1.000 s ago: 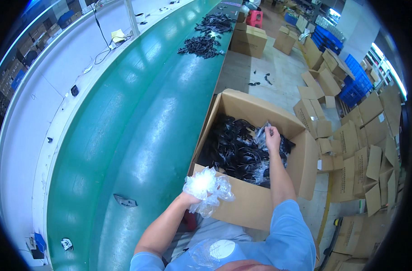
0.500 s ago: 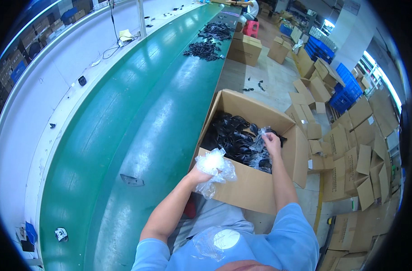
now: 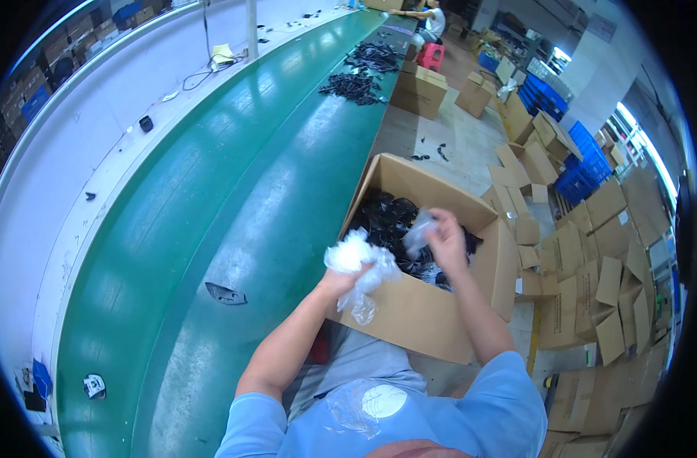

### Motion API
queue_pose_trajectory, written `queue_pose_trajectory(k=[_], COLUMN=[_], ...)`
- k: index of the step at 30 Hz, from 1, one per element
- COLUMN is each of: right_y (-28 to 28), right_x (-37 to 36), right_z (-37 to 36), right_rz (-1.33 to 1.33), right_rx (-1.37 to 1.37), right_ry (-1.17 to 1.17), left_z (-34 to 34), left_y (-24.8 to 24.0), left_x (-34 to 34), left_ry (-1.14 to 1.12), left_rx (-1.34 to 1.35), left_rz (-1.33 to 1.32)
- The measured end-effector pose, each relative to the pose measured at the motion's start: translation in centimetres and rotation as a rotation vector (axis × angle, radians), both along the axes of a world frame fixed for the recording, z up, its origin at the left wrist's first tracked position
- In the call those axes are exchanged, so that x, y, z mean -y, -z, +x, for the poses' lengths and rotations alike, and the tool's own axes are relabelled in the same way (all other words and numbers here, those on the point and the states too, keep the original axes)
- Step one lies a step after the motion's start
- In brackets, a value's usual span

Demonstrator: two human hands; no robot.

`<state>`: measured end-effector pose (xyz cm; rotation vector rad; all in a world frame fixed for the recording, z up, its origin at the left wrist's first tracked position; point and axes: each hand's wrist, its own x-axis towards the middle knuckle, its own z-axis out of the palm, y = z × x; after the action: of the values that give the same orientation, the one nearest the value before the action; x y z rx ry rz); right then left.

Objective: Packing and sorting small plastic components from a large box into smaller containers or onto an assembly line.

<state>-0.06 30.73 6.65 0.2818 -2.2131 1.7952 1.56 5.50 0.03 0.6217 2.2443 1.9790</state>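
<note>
My left hand [image 3: 339, 282] is closed around a bunch of crumpled clear plastic bags [image 3: 361, 263] at the near left corner of an open cardboard box [image 3: 409, 313]. Over the box, my right hand [image 3: 445, 237] pinches another clear plastic bag [image 3: 419, 233], slightly blurred by motion. Below it the box holds a heap of black, glossy parts [image 3: 387, 217], some of which look wrapped in clear film. Their exact kind is hard to make out. The box stands right in front of me, against the edge of the green bench.
On the green conveyor-like bench [image 3: 234, 237] lie one dark curved part [image 3: 226, 293] and a small packet [image 3: 94, 386]. Piles of black parts [image 3: 352, 88] sit farther along it. Flattened and open cartons [image 3: 570, 298] crowd the right side, near blue crates [image 3: 585, 164]. A person [image 3: 432, 19] sits at the far end.
My right hand has lifted up out of the heap toward me, bringing the clear bag with it. My left hand still grips its bunch, and the view has shifted slightly.
</note>
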Motion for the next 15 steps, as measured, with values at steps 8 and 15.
queue_pose_trajectory(k=[8,15], right_y=[4.5,4.0], right_x=[14.8,14.1], right_z=[4.8,-1.4], right_rz=[0.197,0.847], right_rx=[-0.273,-0.728], right_ry=[-0.183,-0.019], left_z=[-2.5,-4.2], left_y=[1.7,1.2], left_x=[-0.7,-1.9], left_ry=[-0.014,0.213], left_rx=[0.764,0.558], left_rz=[1.371,1.804])
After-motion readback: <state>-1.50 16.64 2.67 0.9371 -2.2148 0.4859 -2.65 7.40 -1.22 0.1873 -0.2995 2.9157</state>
